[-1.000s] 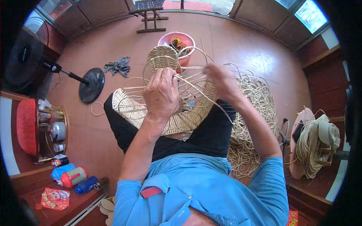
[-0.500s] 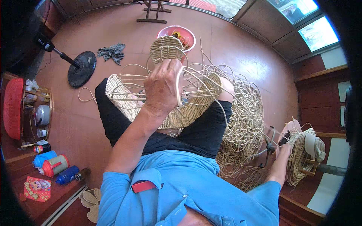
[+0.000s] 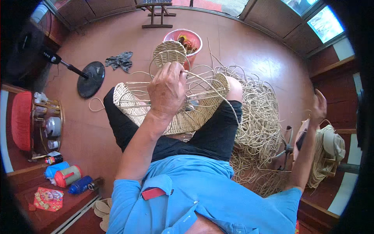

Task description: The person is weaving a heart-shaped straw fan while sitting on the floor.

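Observation:
My left hand is closed on pale cords at the middle of a curved woven piece, which lies across my spread legs. A small round woven panel stands up just beyond that hand, with loops of cord around it. My right hand is raised at the far right with bent fingers, above a board holding a coil of cord; what it holds is too small to make out. A tangled heap of cord lies by my right leg.
A pink bucket and wooden stool are ahead, with a grey rag and fan base to the left. A red-topped rack and several bottles are at lower left. Dark wooden panels line the right.
My right hand left the woven piece, reached down to the coil at the right, then rose higher beside it. My left hand stays gripping at the middle of the work, a little farther forward.

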{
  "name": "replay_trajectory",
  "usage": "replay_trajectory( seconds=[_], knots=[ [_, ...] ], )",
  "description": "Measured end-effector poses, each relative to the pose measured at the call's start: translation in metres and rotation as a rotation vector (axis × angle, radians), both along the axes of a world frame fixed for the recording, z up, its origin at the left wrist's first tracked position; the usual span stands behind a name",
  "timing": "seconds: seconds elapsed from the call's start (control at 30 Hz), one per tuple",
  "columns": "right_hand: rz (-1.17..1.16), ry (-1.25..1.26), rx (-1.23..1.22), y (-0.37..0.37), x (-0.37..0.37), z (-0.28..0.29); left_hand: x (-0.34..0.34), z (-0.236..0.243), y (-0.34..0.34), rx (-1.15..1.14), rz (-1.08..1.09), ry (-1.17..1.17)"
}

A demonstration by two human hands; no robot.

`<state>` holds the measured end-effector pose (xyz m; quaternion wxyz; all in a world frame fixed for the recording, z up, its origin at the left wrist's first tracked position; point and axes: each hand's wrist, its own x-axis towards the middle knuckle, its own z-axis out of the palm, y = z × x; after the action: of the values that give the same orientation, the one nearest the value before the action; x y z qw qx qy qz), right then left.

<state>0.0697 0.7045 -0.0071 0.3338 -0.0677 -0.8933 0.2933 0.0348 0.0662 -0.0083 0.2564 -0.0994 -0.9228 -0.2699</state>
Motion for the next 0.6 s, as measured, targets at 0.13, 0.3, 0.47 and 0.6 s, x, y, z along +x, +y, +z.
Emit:
replay_trajectory(
  seconds=[0.13, 0.3, 0.47, 0.6],
  knots=[
    [0.634, -0.149, 0.083, -0.337, 0.056, 0.014, -0.004, -0.002, -0.003, 0.089, -0.054, 0.002],
    [0.771, -0.047, -0.006, -0.461, 0.027, -0.016, -0.005, 0.003, -0.005, 0.178, -0.04, -0.121],
    [0.646, -0.014, -0.051, -0.487, -0.008, -0.036, -0.007, 0.004, -0.007, 0.222, -0.023, -0.151],
    [0.626, 0.002, -0.023, -0.492, -0.014, -0.042, -0.009, 0.002, -0.011, 0.232, -0.053, -0.11]
  ],
)
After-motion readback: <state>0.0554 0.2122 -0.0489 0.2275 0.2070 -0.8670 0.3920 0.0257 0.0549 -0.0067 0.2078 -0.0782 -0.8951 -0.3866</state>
